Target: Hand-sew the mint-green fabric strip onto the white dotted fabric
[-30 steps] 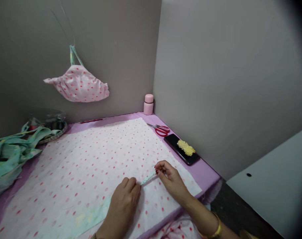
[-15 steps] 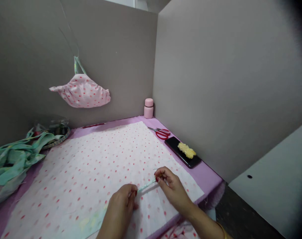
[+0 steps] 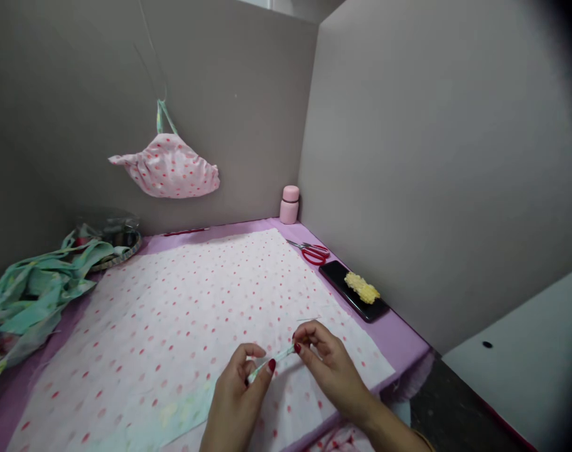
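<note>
A narrow folded mint-green fabric strip stretches between my two hands, just above the dotted cloth. My left hand has its thumb on the strip's lower end, the index finger raised and apart from it. At the upper end, my right hand pinches the strip between thumb and fingertips. A thin needle-like sliver shows just beyond the right fingers; whether they hold it I cannot tell. Under both hands is a white cloth with red dots. A flat mint-and-yellow strip lies on it beside my left wrist.
Red-handled scissors and a black phone bearing a yellow scrunched piece lie along the right edge. A pink bottle stands in the corner. Green fabric strips heap at left by a basket. A dotted fabric piece hangs from the partition.
My left hand has loosened, its index finger lifting away and its thumb sliding along the strip. The right hand keeps its pinch. The view has shifted slightly left.
</note>
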The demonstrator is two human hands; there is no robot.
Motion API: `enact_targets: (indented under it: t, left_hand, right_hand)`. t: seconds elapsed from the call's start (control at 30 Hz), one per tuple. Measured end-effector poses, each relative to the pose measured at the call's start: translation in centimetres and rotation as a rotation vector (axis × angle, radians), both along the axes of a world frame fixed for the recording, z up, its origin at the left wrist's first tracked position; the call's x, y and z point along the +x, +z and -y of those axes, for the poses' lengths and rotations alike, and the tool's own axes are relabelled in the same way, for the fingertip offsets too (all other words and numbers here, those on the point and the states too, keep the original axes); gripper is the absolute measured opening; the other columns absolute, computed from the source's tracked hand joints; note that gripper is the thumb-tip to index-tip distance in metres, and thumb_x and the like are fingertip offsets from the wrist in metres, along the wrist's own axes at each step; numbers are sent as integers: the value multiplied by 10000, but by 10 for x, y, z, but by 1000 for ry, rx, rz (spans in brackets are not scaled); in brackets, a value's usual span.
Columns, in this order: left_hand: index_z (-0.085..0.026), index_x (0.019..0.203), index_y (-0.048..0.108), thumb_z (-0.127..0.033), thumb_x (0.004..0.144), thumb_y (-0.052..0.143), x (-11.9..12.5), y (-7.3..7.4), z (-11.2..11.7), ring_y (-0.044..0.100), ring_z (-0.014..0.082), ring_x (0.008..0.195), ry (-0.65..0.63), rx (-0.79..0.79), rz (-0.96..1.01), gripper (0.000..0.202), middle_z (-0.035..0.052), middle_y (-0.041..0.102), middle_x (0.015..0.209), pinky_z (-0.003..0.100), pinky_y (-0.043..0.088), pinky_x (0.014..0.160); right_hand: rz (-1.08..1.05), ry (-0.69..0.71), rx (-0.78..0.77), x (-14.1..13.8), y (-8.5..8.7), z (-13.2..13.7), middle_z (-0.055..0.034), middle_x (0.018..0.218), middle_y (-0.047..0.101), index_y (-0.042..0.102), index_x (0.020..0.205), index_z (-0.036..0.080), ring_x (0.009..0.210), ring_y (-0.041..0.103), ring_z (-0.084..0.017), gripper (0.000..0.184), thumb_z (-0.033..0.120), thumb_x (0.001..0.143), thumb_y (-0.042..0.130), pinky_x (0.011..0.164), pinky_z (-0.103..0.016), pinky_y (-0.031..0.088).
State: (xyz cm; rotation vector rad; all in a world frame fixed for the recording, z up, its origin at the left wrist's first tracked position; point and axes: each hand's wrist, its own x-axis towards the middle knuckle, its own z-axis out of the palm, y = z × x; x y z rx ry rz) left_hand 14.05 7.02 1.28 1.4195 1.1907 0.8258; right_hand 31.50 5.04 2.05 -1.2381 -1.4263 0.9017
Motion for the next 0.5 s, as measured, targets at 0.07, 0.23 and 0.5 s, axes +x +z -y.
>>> enact_targets:
  t: [0.07,0.23,0.5]
  left_hand:
    - [-189,913,631,-411,793,566,-4,3,0,596,175,653,-56,12,-31,261,16,675,702,251,446,624]
    - [-205,870,727,-402,813,533,-11,8,3,648,235,859,-146,26,33,282,69,741,891,296,480,770]
    - [-184,809,747,-447,746,600,-14,9,5,665,246,824,-96,-107,119,309,76,750,799,316,493,772]
  right_hand:
    - [11,19,17,0,1,0,-5,804,540,537,871,199,769,513,-143,37,203,873,500,698,-246,396]
    - [17,34,0,-3,-2,-2,-5,803,542,541,886,203,761,512,-144,34,207,874,509,692,-246,400]
    - [-8,73,-32,-17,-2,-3,-3,789,543,533,872,199,742,507,-141,43,237,875,513,672,-243,398]
